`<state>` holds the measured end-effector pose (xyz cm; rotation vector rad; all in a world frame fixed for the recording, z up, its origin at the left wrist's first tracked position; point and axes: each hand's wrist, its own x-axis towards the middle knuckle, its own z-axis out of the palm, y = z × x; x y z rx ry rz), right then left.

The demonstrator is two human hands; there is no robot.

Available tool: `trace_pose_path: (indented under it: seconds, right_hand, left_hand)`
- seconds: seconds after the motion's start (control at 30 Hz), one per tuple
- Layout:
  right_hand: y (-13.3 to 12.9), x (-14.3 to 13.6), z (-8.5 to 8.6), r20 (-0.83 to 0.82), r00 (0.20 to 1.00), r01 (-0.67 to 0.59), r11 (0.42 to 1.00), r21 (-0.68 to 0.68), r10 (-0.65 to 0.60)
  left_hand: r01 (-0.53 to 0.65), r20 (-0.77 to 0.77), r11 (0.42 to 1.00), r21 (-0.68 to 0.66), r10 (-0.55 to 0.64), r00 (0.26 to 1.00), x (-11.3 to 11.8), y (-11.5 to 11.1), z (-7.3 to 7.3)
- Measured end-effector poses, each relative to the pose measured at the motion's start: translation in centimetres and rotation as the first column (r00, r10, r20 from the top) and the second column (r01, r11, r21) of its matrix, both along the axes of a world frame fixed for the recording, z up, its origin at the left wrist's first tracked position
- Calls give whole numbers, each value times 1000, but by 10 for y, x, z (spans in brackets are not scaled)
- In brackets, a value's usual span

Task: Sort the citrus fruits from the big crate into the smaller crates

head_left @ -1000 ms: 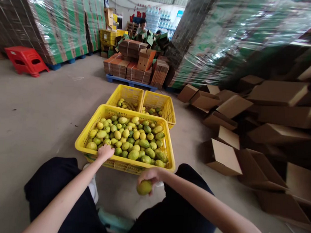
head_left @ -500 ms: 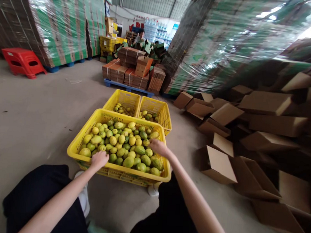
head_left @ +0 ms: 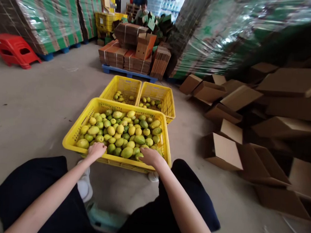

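A big yellow plastic crate (head_left: 167,145) holds many yellow and green lemons (head_left: 120,129) in front of me. My left hand (head_left: 96,150) is closed at the near rim, left of the middle, with its fingers bent down toward the fruit; what they hold, if anything, is hidden. Over the near right part of the crate, my right hand (head_left: 150,156) reaches down with its fingers closed against a greenish lemon (head_left: 139,156). Its fingertips are partly hidden. Behind stand two more yellow crates, a left one (head_left: 112,82) and a right one (head_left: 171,103), each with some lemons at the bottom.
Open cardboard boxes (head_left: 228,151) lie heaped on the right. Bundled flat cartons (head_left: 131,33) sit on a blue pallet (head_left: 129,73) ahead. A red stool (head_left: 16,50) stands left, near wrapped stacks (head_left: 48,17). Another person (head_left: 142,12) is far back. My knees flank the crate.
My right hand has moved from the crate's right side toward its near edge, closer to my left hand. The left hand stays by the near rim. The view has tilted down.
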<state>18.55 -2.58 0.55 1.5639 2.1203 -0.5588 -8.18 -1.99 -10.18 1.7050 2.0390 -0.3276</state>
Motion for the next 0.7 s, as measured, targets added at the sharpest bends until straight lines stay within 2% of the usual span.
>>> trace_pose_path:
  seconds: [0.1, 0.37, 0.53, 0.7]
  right_hand:
    - [2, 5, 0, 22, 999, 29, 998, -53, -28]
    - [2, 21, -5, 69, 995, 75, 994, -79, -70]
    - [-11, 26, -11, 58, 998, 24, 998, -61, -20]
    - [-17, 29, -22, 32, 999, -29, 1000, -8, 29]
  left_hand:
    - [3, -26, 999, -46, -4, 1000, -2, 3, 1]
    - [-1, -24, 994, -111, -1, 1000, -4, 9, 1]
    - [-7, -3, 996, -87, 6, 1000, -5, 9, -1]
    - [-24, -12, 1000, 3, 24, 1000, -3, 5, -1]
